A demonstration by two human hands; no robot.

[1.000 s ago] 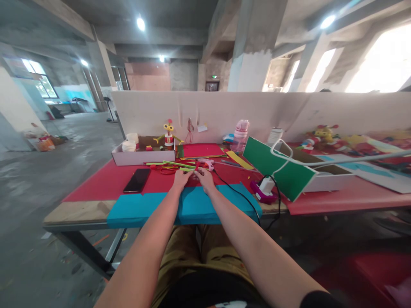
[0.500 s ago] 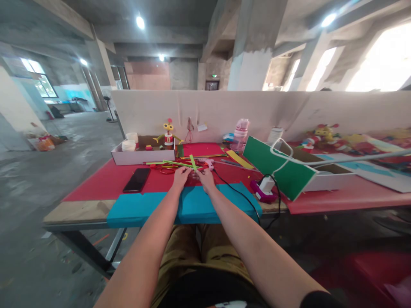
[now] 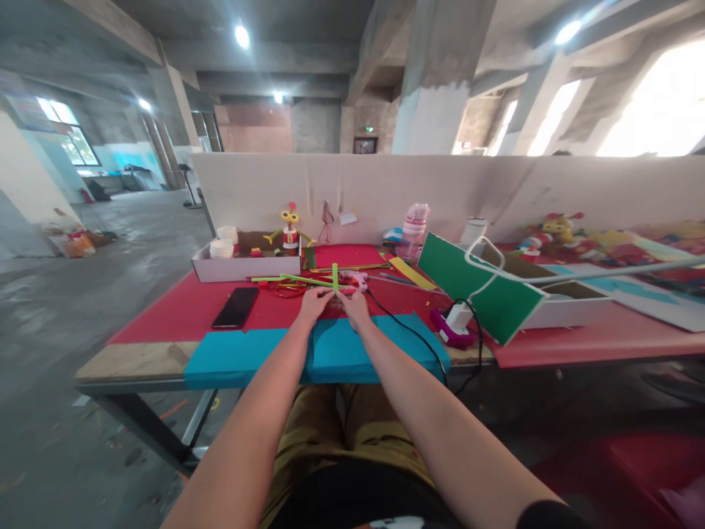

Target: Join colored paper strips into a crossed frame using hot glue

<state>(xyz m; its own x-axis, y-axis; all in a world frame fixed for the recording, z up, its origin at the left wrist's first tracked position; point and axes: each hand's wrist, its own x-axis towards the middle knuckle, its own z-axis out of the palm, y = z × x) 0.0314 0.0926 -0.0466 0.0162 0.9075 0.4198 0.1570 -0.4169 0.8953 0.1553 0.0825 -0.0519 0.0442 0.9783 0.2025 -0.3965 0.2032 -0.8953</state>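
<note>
Phone (image 3: 236,307) lies on the table (image 3: 132,360), left side, near of the box (image 3: 242,269); cups (image 3: 222,249) in the box's left end. Strip (image 3: 335,275) between left hand (image 3: 313,306) and right hand (image 3: 355,307). Socket block (image 3: 452,330) right, before the board (image 3: 479,290). Bottle (image 3: 413,234) far, before the partition (image 3: 374,184).

head view, forward and down

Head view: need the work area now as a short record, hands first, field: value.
left hand: fingertips at green strip, near end; exact grip unclear
right hand: pinching near the same end
beyond right hand: pink glue gun
left of hands: black phone, lying flat
behind phone: white box
under forearms: blue sheet
</note>
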